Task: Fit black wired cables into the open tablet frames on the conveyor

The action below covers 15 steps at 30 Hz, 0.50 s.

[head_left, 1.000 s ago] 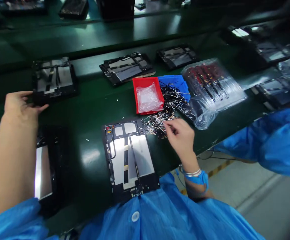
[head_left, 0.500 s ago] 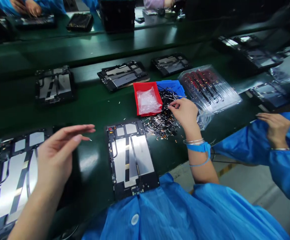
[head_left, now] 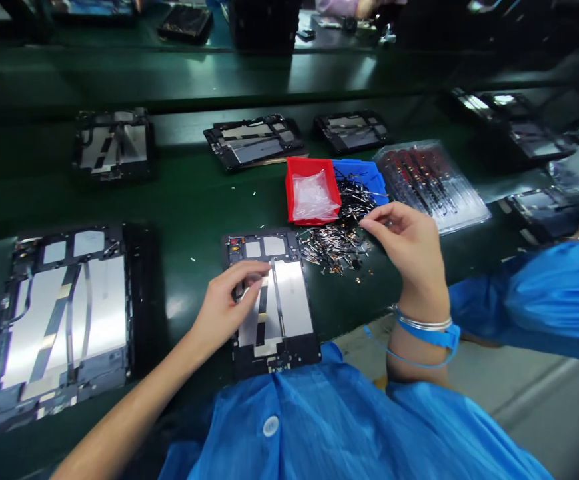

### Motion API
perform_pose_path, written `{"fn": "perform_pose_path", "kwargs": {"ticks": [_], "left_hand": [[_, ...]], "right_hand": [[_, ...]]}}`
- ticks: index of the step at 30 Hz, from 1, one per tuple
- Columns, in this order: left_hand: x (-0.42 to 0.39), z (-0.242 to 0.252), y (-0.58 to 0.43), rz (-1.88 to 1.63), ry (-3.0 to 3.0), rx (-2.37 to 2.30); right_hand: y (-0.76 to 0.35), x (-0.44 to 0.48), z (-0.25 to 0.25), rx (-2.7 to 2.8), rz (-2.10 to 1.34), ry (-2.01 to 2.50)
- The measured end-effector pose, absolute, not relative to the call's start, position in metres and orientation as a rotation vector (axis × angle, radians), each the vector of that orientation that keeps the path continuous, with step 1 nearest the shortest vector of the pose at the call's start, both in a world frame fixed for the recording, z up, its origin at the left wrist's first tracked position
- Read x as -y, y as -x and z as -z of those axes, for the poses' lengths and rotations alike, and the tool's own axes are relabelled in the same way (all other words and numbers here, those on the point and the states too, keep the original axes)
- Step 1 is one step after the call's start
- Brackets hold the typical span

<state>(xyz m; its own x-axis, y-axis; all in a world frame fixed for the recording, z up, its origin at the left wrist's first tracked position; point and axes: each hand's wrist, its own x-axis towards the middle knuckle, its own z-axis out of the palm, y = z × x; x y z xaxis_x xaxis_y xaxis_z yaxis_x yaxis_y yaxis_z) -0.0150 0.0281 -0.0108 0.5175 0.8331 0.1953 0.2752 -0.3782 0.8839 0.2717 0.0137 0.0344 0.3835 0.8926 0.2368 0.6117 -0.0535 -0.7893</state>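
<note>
I count one tablet (head_left: 296, 300) under left hand (head_left: 232, 293), second tablet (head_left: 109, 300) left of it, at least three tablets (head_left: 254, 141) beyond. Past right hand (head_left: 414, 247): one red bin (head_left: 290, 197), one blue bin (head_left: 369, 172), one clear pack (head_left: 434, 190); small parts (head_left: 334, 247) beside, uncountable.

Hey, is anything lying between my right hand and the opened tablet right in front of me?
Yes: a loose pile of small parts lies between your right hand and the opened tablet, by the tablet's upper right corner. Your left hand is over the tablet's left part.
</note>
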Motion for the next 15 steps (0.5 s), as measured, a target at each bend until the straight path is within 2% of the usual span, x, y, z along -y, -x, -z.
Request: {"fn": "perform_pose_path", "kwargs": {"ticks": [6, 11, 15], "left_hand": [[-0.039, 0.036, -0.001, -0.965, -2.024, -0.867], [-0.031, 0.037, 0.001, -0.807, -1.585, -0.934], [-0.033, 0.03, 0.006, -0.63, -1.363, -0.744]], "right_hand": [[-0.205, -0.027, -0.029, 1.361, -0.968, 1.448], [-0.167, -0.031, -0.014, 1.13, -1.287, 1.239], [-0.163, -0.028, 0.003, 1.069, -1.532, 1.104]]}}
